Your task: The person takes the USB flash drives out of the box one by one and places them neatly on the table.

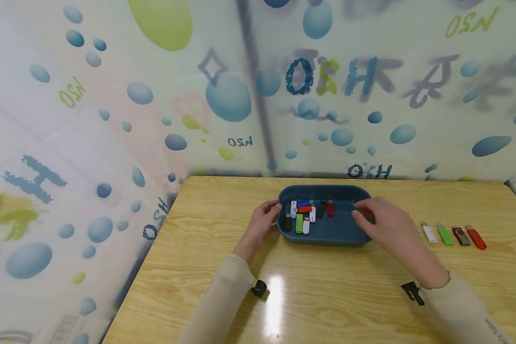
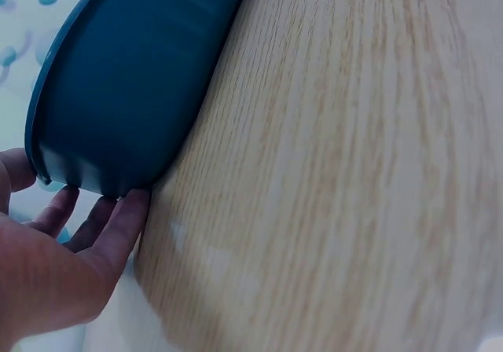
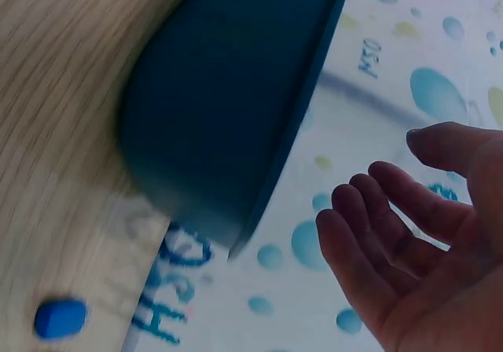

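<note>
A dark blue plastic tub (image 1: 322, 240) stands on the wooden table with several USB sticks in its left and middle part, among them a green one (image 1: 299, 223), a white one (image 1: 312, 214) and a dark red one (image 1: 330, 209). My left hand (image 1: 261, 224) holds the tub's left end; in the left wrist view its thumb is at the rim and its fingertips press the outer wall (image 2: 118, 93). Over the tub's right end hovers my right hand (image 1: 389, 229), nothing between its loosely bent fingers (image 3: 346, 250).
To the right of the tub, a white USB stick (image 1: 429, 233), a green one (image 1: 446, 235), a black one with a metal swivel cover (image 1: 461, 236) and a red one (image 1: 476, 238) lie in a row. A small blue object (image 3: 60, 318) shows on the table in the right wrist view. A patterned curtain (image 1: 327, 119) hangs behind.
</note>
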A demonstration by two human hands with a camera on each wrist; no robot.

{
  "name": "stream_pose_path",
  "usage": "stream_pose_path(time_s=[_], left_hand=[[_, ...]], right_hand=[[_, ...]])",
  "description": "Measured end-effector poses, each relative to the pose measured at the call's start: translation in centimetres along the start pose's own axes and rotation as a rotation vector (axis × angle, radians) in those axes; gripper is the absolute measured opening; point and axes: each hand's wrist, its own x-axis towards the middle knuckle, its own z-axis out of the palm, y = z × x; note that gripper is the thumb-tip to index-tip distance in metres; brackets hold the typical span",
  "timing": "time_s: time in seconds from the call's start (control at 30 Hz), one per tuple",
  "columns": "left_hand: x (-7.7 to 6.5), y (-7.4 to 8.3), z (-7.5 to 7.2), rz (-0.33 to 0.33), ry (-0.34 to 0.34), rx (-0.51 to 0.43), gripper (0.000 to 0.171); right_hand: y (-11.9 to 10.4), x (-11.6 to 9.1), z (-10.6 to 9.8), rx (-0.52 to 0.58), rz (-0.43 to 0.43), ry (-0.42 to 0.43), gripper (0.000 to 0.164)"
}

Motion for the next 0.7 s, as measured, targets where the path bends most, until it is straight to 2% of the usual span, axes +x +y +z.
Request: stream_pose_path(time_s=[0.43, 0.7], left_hand=[[0.1, -0.2, -0.2, -0.002, -0.003, 0.002, 0.046], [0.2, -0.1, -0.2, -0.005, -0.013, -0.005, 0.045]], right_hand=[[-3.8, 3.6, 5.7, -0.004, -0.102, -0.072, 0.021], [-5.1, 5.9, 7.9, 0.003, -0.105, -0.194, 0.022]])
